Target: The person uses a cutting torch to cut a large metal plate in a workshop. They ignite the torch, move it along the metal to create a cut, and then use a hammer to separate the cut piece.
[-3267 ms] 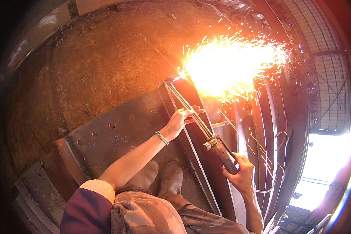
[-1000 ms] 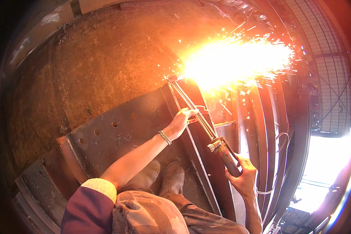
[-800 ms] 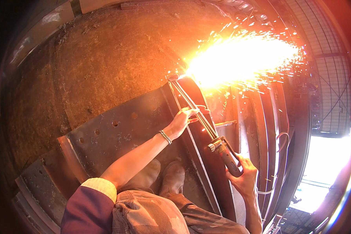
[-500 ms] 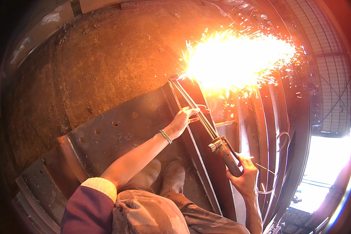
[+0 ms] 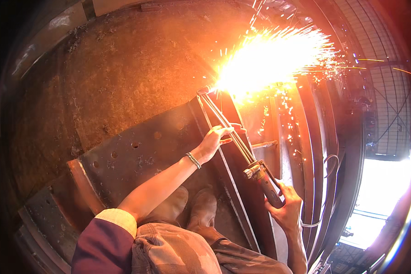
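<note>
A long metal cutting torch (image 5: 227, 122) slants across the middle, its angled tip at the far end beside a steel rib. My left hand (image 5: 216, 142) is closed around the torch's tubes about midway along. My right hand (image 5: 287, 208) grips the dark handle at the near end, below the brass valve knob. From the tip a blinding white-orange spray of sparks (image 5: 269, 64) bursts away to the right. The glare hides the spot where flame meets metal. The steel rib (image 5: 235, 182) runs under the torch toward me.
A large rusty curved plate (image 5: 137, 73) fills the far left. Upright steel ribs stand on both sides, and a plate with holes (image 5: 137, 150) lies left of my arm. My boots (image 5: 202, 208) are between ribs. A thin hose (image 5: 332, 160) loops at the right.
The spark spray has narrowed a little and tilts more upward to the right, with glowing drops falling below it. My hands and the torch have hardly moved.
</note>
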Tool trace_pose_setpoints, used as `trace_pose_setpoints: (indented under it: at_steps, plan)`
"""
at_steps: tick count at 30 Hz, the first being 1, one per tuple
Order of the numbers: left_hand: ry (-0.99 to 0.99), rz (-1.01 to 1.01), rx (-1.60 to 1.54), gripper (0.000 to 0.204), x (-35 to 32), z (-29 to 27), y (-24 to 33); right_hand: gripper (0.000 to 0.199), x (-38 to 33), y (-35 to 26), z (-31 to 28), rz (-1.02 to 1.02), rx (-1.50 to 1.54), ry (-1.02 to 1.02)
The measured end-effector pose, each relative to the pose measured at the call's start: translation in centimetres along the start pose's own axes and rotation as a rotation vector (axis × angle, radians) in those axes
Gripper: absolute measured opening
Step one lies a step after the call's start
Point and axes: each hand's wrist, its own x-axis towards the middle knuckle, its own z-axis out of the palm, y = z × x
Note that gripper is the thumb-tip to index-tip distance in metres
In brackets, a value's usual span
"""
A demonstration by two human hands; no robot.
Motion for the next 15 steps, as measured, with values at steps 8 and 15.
trace_pose_setpoints:
  at_steps: [8,15]
  plan:
    - [-0.027,-0.005,-0.046,0.036,0.07,0.08,0.11,0.057,-0.26,-0.13,-0.17,0.062,0.028,-0.016]
    - [-0.025,0.008,-0.007,0.036,-0.10,0.18,0.19,0.057,-0.32,-0.14,-0.15,0.038,-0.013,0.003]
